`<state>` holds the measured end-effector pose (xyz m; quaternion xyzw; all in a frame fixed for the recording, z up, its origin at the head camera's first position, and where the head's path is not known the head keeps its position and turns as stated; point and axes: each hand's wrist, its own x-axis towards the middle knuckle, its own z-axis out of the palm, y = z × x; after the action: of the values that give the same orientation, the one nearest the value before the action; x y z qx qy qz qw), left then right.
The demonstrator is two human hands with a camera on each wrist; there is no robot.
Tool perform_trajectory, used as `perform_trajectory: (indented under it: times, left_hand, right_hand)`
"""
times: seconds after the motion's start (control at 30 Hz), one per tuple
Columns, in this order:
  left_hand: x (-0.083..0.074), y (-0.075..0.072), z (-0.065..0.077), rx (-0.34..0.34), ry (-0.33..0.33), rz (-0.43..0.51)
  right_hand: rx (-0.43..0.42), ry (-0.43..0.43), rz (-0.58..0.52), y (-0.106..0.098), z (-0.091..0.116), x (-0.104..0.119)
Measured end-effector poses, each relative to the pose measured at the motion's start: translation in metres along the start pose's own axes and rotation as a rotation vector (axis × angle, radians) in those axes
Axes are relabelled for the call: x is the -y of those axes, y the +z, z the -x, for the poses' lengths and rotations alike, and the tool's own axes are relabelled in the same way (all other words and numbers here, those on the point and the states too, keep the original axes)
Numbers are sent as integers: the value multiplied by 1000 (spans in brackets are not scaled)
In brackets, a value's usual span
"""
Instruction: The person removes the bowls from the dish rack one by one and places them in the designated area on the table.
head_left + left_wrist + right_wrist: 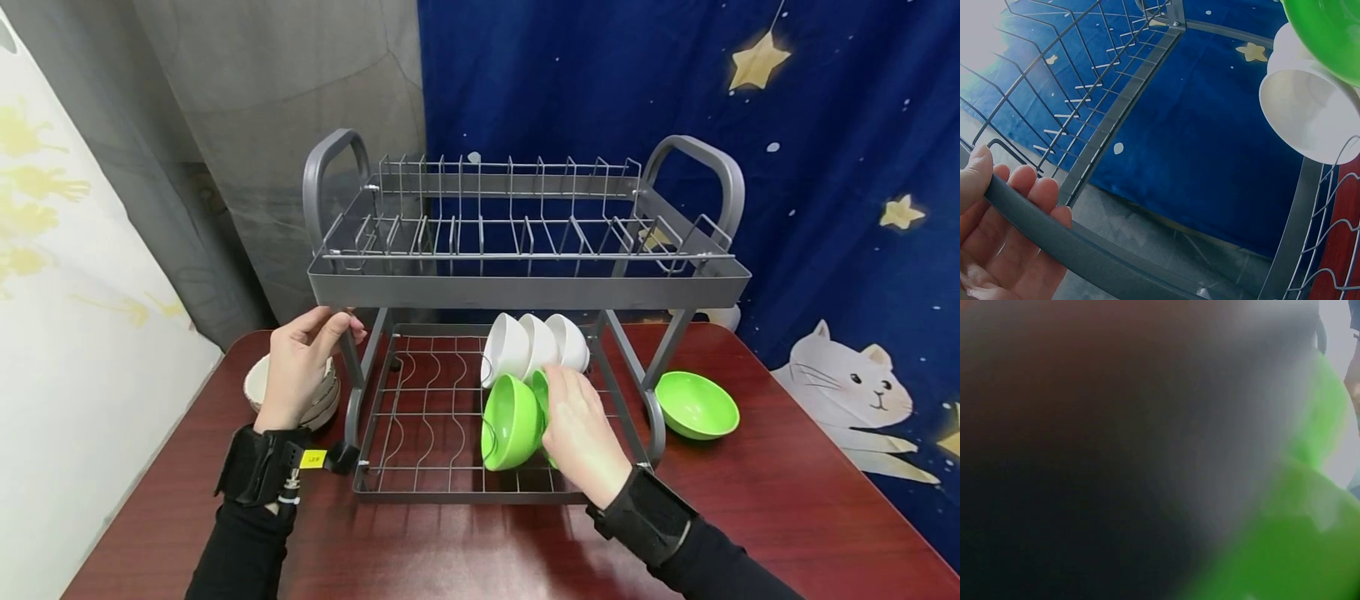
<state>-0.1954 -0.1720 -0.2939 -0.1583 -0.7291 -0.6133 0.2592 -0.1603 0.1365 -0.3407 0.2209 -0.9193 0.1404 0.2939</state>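
A grey two-tier dish rack (525,292) stands on the table. With its thumb and fingers, my left hand (300,358) grips the rack's left post just under the upper tier; the left wrist view shows the fingers (1044,194) around the bar. On the lower tier a green bowl (512,423) stands tilted on its side. Close behind it is a second green bowl (538,387), which my right hand (581,421) holds by its right side, covering most of it. Three white bowls (504,350) lean in a row behind them. The right wrist view is mostly dark and blurred.
Another green bowl (696,406) sits on the red-brown table (757,467), right of the rack. Stacked pale bowls (324,404) stand left of it, partly behind my left hand. A blue curtain (847,250) hangs behind. The upper tier overhangs the lower one.
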Motion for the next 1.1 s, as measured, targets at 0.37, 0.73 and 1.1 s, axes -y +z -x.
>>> perform_trajectory:
  times: [0.37, 0.73, 1.1]
  left_hand:
    - [2, 0, 1, -6, -2, -1]
    - [1, 2, 0, -10, 2, -8]
    - [1, 1, -1, -8, -6, 20]
  right_hand:
    - [-173, -146, 47, -40, 13, -3]
    - [-360, 117, -358, -114, 53, -31]
    - [-747, 748, -974, -102, 54, -111]
